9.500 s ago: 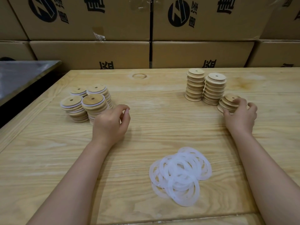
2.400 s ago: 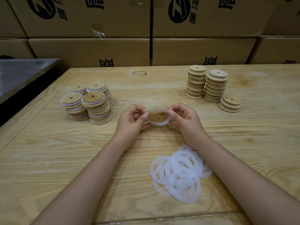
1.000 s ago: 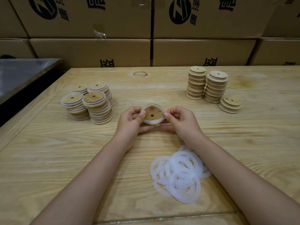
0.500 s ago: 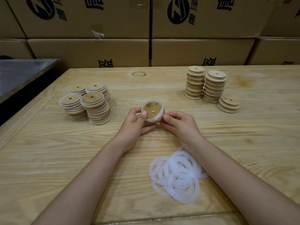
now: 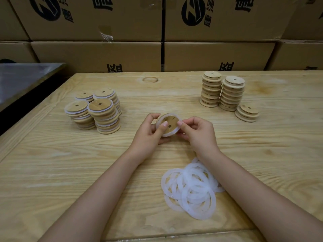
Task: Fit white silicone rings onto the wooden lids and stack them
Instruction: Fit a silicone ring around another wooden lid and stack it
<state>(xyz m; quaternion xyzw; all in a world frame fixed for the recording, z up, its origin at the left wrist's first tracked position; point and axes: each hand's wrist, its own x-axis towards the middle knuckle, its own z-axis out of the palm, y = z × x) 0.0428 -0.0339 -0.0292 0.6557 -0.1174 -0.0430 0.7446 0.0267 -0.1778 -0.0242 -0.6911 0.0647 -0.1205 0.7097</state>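
Observation:
Both hands hold one wooden lid (image 5: pixel 171 123) with a small centre hole, tilted toward me above the table's middle. A white silicone ring (image 5: pixel 168 134) sits around its rim. My left hand (image 5: pixel 148 135) grips the lid's left side with the thumb pressing on its face. My right hand (image 5: pixel 197 133) pinches the ring at the lid's right edge. A loose pile of white rings (image 5: pixel 190 187) lies near the front. Several stacks of ringed lids (image 5: pixel 103 112) stand at the left. Bare lid stacks (image 5: pixel 222 91) stand at the back right.
A short stack of bare lids (image 5: pixel 246 113) sits beside the tall right stacks. Cardboard boxes (image 5: pixel 157 55) wall off the table's far edge. A dark metal surface (image 5: pixel 22 77) lies off the table's left side.
The lid has tilted further toward me and dropped slightly. My left thumb has moved onto its face, and my right fingers have shifted along the ring's right edge.

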